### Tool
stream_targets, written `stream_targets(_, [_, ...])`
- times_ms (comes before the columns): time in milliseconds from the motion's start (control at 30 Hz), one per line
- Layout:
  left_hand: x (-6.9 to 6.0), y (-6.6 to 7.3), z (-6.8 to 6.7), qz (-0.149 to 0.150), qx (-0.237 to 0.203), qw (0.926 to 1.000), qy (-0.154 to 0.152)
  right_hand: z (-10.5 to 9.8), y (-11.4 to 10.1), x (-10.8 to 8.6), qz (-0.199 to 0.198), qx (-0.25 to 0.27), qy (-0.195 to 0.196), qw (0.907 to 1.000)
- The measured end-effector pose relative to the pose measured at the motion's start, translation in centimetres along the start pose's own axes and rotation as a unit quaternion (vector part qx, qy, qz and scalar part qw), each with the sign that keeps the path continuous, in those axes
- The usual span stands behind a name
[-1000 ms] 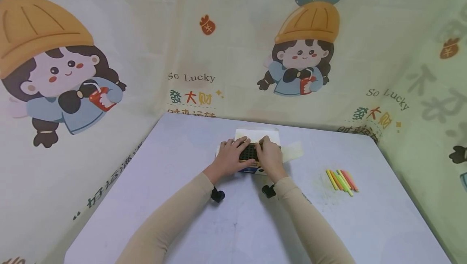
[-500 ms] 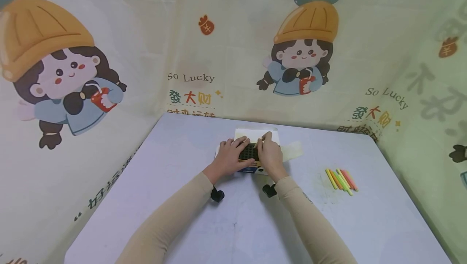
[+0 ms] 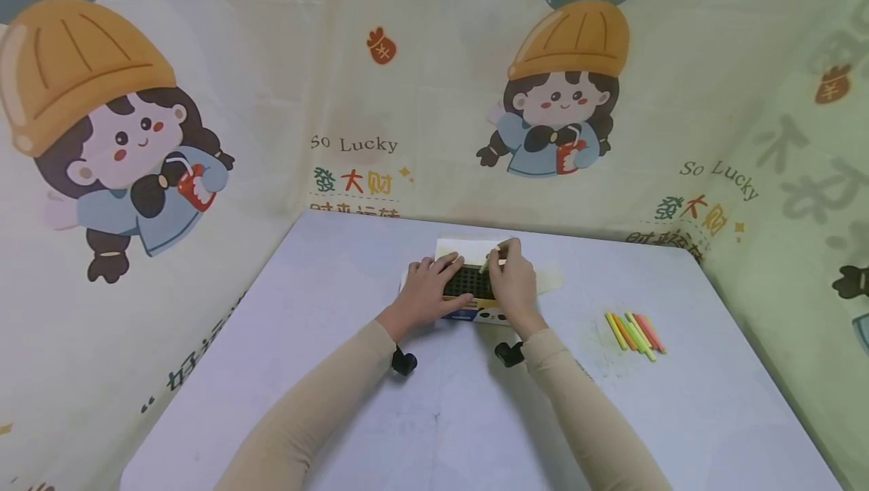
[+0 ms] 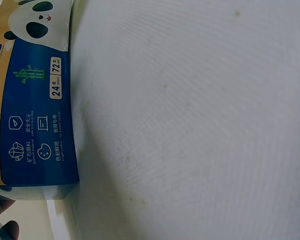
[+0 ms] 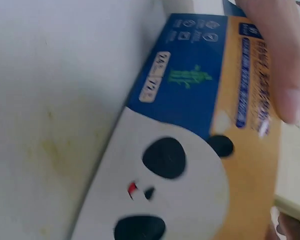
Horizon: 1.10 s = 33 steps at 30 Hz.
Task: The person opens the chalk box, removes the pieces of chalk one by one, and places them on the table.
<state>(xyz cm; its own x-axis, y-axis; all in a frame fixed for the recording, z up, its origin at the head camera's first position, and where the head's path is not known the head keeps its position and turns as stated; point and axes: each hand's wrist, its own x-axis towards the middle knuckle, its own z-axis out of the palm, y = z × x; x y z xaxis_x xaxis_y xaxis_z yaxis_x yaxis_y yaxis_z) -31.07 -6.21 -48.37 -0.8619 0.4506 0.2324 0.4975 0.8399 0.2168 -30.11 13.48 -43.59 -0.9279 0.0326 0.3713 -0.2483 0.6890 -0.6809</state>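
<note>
A blue, orange and white chalk box (image 3: 490, 315) with a panda print stands with its lid (image 3: 462, 250) raised at the back. Inside it shows a black holder (image 3: 468, 281) full of round holes. My left hand (image 3: 426, 293) holds the box at its left end, thumb (image 5: 288, 95) along the front top edge. Over the box's right side, my right hand (image 3: 514, 283) pinches a pale yellow chalk stick (image 3: 484, 265), tilted, its lower end at the holder. Whether that end sits in a hole, I cannot tell. The box front (image 4: 37, 115) also fills the left wrist view's edge.
Several yellow, orange, green and pink chalk sticks (image 3: 636, 336) lie on the white table (image 3: 434, 431) at the right, with chalk dust beside them. A pale side flap (image 3: 548, 280) sticks out right of the box. Printed cloth (image 3: 421, 99) surrounds the table.
My right hand has moved slightly up and right from the holder, and the pale yellow chalk stick now shows in its fingers. The left hand stays on the box.
</note>
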Motion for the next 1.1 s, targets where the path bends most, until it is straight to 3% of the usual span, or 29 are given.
stream_targets(233, [0.1,0.1,0.1,-0.006,0.003,1.0000,-0.006,-2.7,0.7,0.7,-0.004,0.022,0.044,0.9988])
stream_targets(567, [0.2,0.1,0.2,-0.005,0.002,0.9998,-0.021,-7.1,3.2,0.9,0.002,-0.002,0.093,0.9957])
stream_targets(833, [0.1,-0.1,-0.3,0.000,0.024,0.9981,-0.056,-8.2,5.3,0.7,0.045,-0.025,0.071,0.9962])
stream_targets(1100, [0.2,0.0,-0.4,-0.004,0.020,0.9981,-0.059,-9.8,8.5,-0.4,0.092,-0.071,0.045,0.9922])
